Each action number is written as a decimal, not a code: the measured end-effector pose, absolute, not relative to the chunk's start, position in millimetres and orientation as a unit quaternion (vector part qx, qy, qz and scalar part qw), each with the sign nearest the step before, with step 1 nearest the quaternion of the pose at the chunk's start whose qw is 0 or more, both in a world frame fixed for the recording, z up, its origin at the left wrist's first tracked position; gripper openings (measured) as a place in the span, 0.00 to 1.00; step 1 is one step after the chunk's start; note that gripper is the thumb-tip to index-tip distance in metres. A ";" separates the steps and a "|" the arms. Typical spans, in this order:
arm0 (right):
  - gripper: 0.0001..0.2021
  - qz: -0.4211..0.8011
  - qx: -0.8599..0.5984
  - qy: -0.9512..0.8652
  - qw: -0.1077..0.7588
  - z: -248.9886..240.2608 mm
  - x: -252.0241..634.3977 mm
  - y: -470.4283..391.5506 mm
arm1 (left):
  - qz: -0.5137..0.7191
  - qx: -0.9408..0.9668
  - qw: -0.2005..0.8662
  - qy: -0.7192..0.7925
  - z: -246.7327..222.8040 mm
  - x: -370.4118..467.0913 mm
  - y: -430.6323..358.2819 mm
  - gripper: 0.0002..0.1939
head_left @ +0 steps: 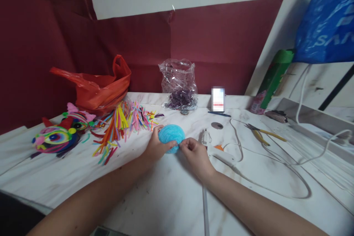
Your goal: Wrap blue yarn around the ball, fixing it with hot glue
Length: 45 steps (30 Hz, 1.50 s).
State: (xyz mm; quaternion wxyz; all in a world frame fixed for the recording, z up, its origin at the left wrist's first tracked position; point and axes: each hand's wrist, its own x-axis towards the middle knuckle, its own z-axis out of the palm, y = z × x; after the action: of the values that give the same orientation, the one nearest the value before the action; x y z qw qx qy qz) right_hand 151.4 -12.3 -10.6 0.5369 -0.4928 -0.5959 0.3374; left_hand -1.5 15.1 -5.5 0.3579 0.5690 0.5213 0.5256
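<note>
A bright blue ball with ringed, fuzzy-looking windings is held above the table in my left hand. The fingers curl round its left side, and the thumb lies across its lower front. At the ball's lower right edge my right hand is pinched, thumb against fingertips. What sits in that pinch is too small to make out. Just right of my right hand lies a white glue gun with its cord trailing off to the right.
Colourful pipe-cleaner strips and two decorated figures lie left, by a red plastic bag. Behind the ball stands a clear bag with dark purple contents. Yellow-handled pliers and loose cords lie right. A blue bag hangs upper right.
</note>
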 end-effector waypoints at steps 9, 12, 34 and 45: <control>0.08 0.367 -0.496 -0.578 0.534 -12.7 150.0 -11.3 | 0.549 0.564 0.345 0.511 -5.7 3.5 9.2 0.38; 0.08 0.379 -0.496 -0.571 0.534 -14.9 148.2 -11.2 | 0.547 0.561 0.356 0.510 -5.5 3.9 9.4 0.38; 0.13 0.422 -0.464 -0.590 0.509 -20.8 152.7 -5.4 | 0.523 0.520 0.459 0.496 3.3 -0.7 9.6 0.39; 0.13 0.380 -0.474 -0.600 0.520 -22.2 152.4 -5.4 | 0.521 0.536 0.438 0.498 -3.2 -2.0 11.6 0.40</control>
State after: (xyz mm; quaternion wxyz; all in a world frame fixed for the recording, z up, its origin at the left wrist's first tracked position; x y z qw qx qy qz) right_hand 152.4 -5.4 -22.2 0.5200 -0.4743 -0.6000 0.3804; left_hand -2.0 11.6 -3.2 0.4383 0.5365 0.4982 0.5215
